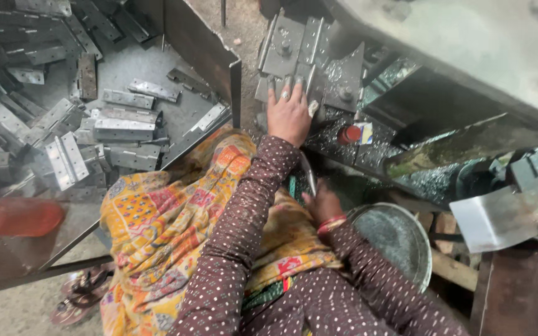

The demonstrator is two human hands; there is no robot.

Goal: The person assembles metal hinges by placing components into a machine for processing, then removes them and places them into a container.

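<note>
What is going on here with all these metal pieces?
A person in a dotted brown top sits at a workbench. The left hand lies flat on a metal hinge plate set on the machine bed. The right hand holds a thin metal piece lower down, near a round metal pan. To the left, an open metal bin is heaped with loose steel hinges. A patterned yellow cloth covers the lap.
</note>
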